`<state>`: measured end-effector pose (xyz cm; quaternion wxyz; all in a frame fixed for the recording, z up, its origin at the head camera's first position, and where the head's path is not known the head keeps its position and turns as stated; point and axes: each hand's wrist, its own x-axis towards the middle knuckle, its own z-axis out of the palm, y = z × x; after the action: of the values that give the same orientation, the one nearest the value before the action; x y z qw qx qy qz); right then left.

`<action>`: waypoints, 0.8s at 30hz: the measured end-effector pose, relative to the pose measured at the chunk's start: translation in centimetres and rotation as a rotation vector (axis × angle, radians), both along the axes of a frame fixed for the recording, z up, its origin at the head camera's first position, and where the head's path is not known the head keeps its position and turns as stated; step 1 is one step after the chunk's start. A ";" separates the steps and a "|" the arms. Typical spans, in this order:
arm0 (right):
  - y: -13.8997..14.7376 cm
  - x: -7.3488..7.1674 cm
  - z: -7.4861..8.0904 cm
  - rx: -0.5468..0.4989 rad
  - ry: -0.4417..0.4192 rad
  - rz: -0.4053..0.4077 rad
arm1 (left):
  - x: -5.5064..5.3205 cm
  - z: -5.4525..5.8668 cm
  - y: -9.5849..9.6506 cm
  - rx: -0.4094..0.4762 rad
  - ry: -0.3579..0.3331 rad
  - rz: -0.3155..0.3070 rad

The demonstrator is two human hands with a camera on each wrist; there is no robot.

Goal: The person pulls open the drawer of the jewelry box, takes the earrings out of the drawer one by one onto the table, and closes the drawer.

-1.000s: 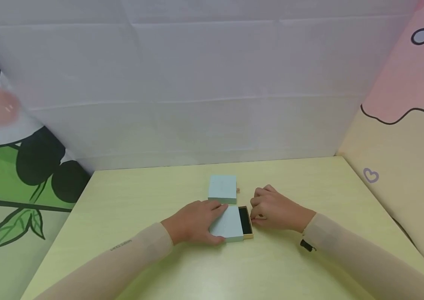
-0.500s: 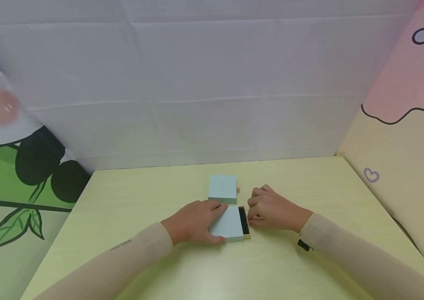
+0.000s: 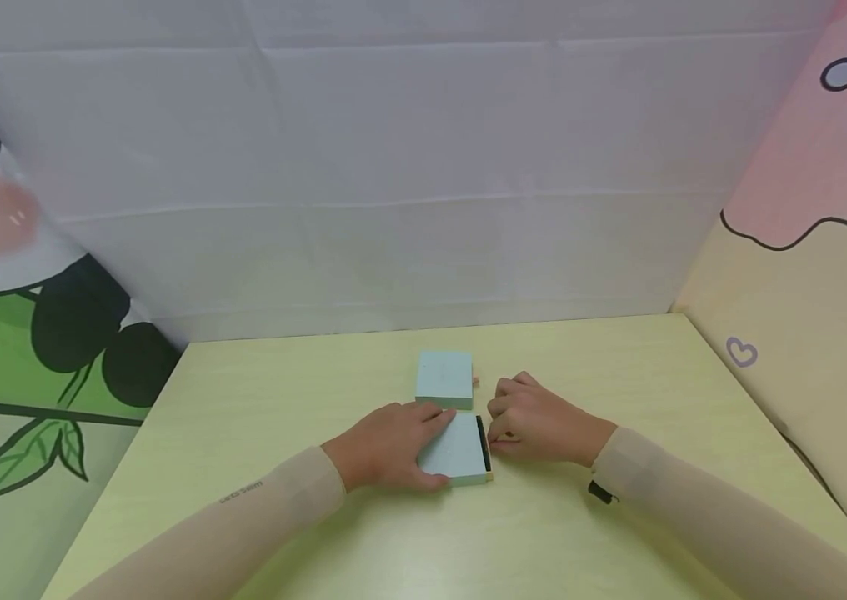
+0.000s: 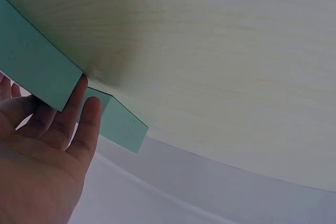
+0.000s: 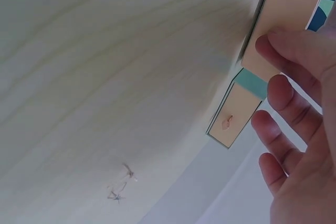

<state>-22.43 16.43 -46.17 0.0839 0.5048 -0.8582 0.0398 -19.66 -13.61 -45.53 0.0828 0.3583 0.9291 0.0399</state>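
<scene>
1. Nearest us, the left hand (image 3: 397, 450) spans the left part of the near box (image 3: 459, 446), thumb along its near edge and fingers reaching over its top towards the far edge, a bracing grip that leaves the right end free
2. That near box lies flat on the bench (image 3: 363, 542), around the middle, its drawer (image 3: 483, 443) out at the right by only a narrow dark strip
3. Just right of it, the right hand (image 3: 532, 423) has curled fingers, thumb and forefinger tips close together at the drawer front; we cannot tell whether they pinch anything there
4. We judge the step in hand to be sliding this drawer in, nearly done; the next move calls for a gentle, straight push leftwards against a firm left hand
5. Just beyond lies the far box (image 3: 444, 375), looking fully closed, a small tab (image 5: 227, 123) on its right end
</scene>
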 end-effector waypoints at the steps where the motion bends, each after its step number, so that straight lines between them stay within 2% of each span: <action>1: -0.1 0.0 0.0 -0.002 -0.002 0.002 | 0.0 0.0 0.0 0.000 -0.003 0.001; 10: -0.9 -0.1 -0.1 -0.023 0.004 0.037 | -0.1 0.0 0.1 -0.006 -0.012 0.005; 24: -1.0 -0.1 -0.3 -0.012 0.012 0.028 | 0.0 0.2 0.1 -0.003 -0.017 0.012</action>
<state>-22.58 15.44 -46.49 0.0915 0.5164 -0.8504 0.0430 -19.62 -13.51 -45.34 0.0908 0.3525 0.9304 0.0422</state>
